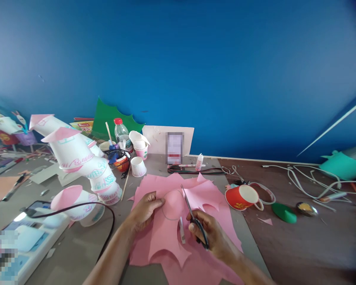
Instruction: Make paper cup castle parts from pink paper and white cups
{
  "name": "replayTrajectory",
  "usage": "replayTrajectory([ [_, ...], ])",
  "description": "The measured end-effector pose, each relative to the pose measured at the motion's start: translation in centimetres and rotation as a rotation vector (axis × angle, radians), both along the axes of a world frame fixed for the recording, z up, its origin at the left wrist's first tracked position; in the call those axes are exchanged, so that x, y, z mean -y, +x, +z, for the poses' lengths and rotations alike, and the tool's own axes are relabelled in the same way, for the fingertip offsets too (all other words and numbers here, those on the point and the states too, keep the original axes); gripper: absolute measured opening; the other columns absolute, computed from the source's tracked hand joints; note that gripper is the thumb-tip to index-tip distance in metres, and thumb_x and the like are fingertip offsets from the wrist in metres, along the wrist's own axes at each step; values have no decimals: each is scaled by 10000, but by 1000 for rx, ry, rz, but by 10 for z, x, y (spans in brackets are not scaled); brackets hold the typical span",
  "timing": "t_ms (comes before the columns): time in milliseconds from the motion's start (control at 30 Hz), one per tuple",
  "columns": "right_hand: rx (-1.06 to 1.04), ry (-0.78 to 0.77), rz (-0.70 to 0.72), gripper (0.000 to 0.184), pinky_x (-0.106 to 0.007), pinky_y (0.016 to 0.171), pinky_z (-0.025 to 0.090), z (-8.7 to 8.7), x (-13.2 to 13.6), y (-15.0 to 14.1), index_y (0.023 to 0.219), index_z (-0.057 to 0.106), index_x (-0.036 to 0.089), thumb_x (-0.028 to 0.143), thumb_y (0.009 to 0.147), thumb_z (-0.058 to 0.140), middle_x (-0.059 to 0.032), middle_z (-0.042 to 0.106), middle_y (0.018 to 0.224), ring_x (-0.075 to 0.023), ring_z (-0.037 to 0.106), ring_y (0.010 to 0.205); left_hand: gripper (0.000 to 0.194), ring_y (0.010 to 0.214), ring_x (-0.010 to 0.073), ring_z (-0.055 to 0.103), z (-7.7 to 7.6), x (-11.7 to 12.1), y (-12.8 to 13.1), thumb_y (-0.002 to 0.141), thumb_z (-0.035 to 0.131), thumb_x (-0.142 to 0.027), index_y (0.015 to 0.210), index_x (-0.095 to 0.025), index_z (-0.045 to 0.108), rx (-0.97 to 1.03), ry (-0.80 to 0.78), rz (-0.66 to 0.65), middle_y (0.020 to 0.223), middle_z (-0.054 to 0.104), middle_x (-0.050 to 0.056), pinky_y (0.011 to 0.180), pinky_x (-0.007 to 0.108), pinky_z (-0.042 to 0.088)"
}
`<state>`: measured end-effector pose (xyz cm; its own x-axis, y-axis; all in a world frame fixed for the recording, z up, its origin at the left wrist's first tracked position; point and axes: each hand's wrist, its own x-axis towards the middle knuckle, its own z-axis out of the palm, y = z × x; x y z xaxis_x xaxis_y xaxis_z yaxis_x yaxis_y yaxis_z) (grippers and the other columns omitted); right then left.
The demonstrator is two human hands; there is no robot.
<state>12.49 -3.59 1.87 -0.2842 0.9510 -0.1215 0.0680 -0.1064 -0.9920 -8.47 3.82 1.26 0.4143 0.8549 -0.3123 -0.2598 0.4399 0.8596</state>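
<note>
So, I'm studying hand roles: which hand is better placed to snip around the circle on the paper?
Probably the right hand: it holds the scissors beside the circle, while the left hand holds the paper.

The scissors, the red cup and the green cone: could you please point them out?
Scissors [189,205]: head view, on the blades.
Red cup [236,199]: head view, outer wall.
Green cone [282,212]: head view, sloping side.
</note>
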Motion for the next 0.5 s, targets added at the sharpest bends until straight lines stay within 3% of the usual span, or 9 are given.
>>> replayTrajectory([
  [333,-1,12,-34,381,-232,503,238,-9,2,1,843,506,182,545,795,611,72,313,621,-86,259,566,246,631,187,661,-1,-2,-2,673,769,-268,870,-127,723,-27,2,-17,723,727,61,649,294,532],
  [500,30,-35,-66,422,-225,488,237,-11,-2,3,822,517,177,564,737,661,73,330,620,-78,261,545,284,649,200,662,1,-4,-3,688,756,-280,920,-120,723,-9,19,-61,760,731,77,649,301,525],
])
